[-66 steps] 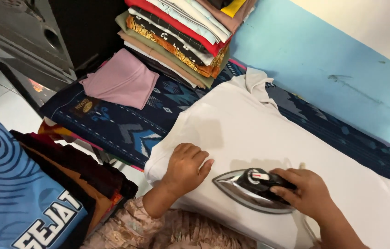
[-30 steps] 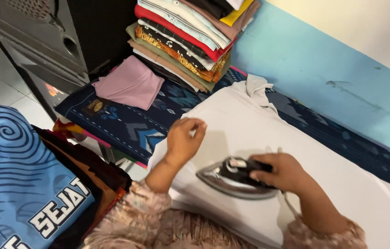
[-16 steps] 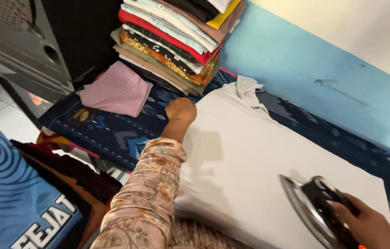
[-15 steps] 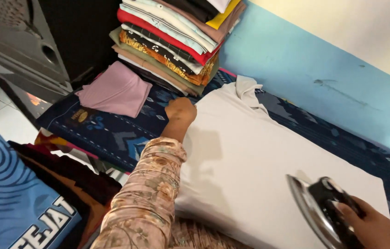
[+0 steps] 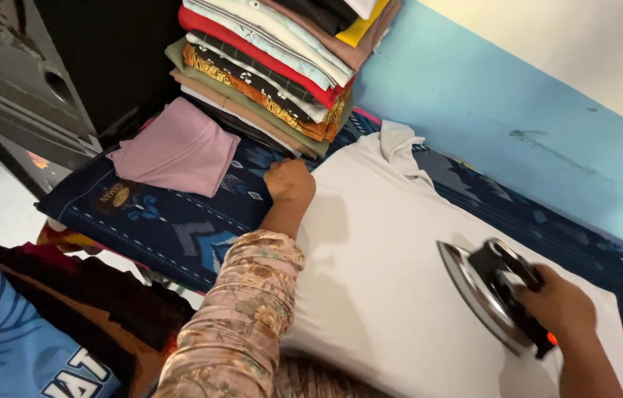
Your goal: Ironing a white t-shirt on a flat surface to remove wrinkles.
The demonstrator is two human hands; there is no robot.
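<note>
The white shirt lies flat on the blue patterned cloth, long axis from 11 to 5 o'clock. The left hand, fingers clenched on its edge, sits at 10 o'clock; the right hand grips the iron at 4 o'clock.

**Hidden, cropped and blurred parts**

The white garment runs off the bottom edge, and its near hem is covered by the patterned sleeve. The iron is motion-blurred; its handle is hidden under the right hand. The left hand hides its fingertips. The stack of folded clothes is cut off at the top, and the blue shirt at the left corner.
</note>
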